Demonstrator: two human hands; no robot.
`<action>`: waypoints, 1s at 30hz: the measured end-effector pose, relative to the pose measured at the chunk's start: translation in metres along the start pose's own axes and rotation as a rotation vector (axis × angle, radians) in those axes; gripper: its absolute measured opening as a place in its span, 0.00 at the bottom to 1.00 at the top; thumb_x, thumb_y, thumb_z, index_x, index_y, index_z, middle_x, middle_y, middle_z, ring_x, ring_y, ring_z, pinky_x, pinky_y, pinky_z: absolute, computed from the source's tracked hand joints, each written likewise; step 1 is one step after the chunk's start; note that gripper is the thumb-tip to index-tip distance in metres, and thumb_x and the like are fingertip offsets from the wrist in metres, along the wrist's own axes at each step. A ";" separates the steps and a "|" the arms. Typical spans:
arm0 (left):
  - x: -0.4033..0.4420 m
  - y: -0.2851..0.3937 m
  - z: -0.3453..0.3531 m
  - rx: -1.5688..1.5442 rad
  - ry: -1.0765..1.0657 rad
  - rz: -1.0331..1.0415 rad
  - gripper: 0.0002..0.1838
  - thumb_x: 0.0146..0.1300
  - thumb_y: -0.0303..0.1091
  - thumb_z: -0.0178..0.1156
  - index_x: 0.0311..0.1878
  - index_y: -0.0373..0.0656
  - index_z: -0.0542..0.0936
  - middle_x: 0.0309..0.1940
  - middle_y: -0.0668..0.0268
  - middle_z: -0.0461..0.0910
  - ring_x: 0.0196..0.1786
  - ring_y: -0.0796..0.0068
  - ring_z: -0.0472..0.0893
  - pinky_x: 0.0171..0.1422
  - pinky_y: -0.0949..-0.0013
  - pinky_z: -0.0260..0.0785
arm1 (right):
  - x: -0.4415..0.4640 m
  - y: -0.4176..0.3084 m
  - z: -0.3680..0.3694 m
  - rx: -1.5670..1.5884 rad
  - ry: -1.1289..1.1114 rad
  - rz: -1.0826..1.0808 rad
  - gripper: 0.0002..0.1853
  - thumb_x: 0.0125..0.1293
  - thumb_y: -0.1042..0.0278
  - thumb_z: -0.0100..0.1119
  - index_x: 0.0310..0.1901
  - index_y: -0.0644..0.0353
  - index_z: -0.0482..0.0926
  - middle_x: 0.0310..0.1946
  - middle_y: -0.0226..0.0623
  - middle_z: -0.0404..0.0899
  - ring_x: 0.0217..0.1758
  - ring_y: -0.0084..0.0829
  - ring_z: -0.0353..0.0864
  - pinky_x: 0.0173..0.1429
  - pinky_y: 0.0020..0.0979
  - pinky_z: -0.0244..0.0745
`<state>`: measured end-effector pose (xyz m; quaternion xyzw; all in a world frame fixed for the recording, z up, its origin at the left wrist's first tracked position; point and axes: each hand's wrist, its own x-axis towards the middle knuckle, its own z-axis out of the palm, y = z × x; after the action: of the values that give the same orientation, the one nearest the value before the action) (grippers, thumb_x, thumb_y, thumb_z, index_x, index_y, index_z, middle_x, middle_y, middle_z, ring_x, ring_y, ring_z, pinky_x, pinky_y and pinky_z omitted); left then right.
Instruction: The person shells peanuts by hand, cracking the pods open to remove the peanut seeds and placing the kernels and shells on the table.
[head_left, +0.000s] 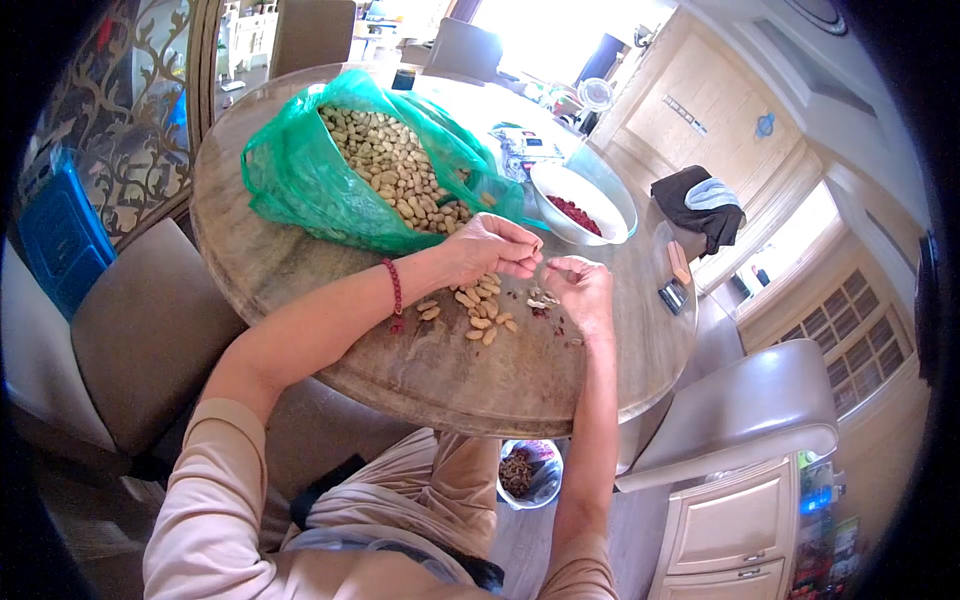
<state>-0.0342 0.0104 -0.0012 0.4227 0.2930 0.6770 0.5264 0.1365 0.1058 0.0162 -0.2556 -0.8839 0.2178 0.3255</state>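
Note:
My left hand (488, 250), with a red bead bracelet (391, 285) on the wrist, is raised over the table with thumb and fingers pinched. Close by on its right, my right hand (582, 290) is also pinched, fingertips facing the left ones. Whatever sits between the fingertips is too small to make out. Below the hands lies a small pile of unshelled peanuts (482, 310). Beside it are broken shells (541, 299) and reddish skin bits. A green plastic bag (290, 190) gapes open behind my left hand, full of peanuts (385, 165).
A white bowl (622, 200) with red shelled peanuts (575, 214) stands at the right of the round table (430, 385). Under the table edge is a bin (549, 490) holding shells (516, 474). Chairs (735, 415) stand around. A dark box (673, 296) lies near the right rim.

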 end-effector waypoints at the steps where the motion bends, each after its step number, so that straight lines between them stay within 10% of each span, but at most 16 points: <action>1: 0.000 -0.001 0.000 0.000 0.000 0.000 0.09 0.57 0.24 0.60 0.40 0.33 0.79 0.33 0.58 0.81 0.35 0.71 0.81 0.42 0.70 0.79 | 0.003 0.005 0.005 0.128 0.062 -0.017 0.07 0.49 0.73 0.61 0.32 0.63 0.83 0.11 0.22 0.68 0.16 0.12 0.61 0.21 0.21 0.59; 28: 0.002 -0.018 0.009 0.445 0.206 0.298 0.07 0.53 0.22 0.60 0.36 0.37 0.82 0.28 0.64 0.81 0.29 0.80 0.79 0.35 0.72 0.76 | -0.001 -0.009 0.006 0.406 0.263 -0.022 0.07 0.56 0.70 0.56 0.32 0.65 0.79 0.12 0.26 0.69 0.15 0.13 0.62 0.20 0.22 0.60; 30: 0.002 -0.018 0.004 1.071 0.207 0.466 0.09 0.48 0.22 0.62 0.36 0.37 0.82 0.28 0.59 0.82 0.26 0.74 0.80 0.33 0.70 0.73 | 0.001 -0.007 -0.001 0.805 0.201 0.165 0.10 0.59 0.65 0.52 0.27 0.63 0.74 0.11 0.24 0.64 0.11 0.14 0.58 0.14 0.22 0.53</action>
<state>-0.0226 0.0172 -0.0145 0.6146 0.5432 0.5702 0.0462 0.1344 0.1009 0.0211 -0.1981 -0.6686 0.5449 0.4656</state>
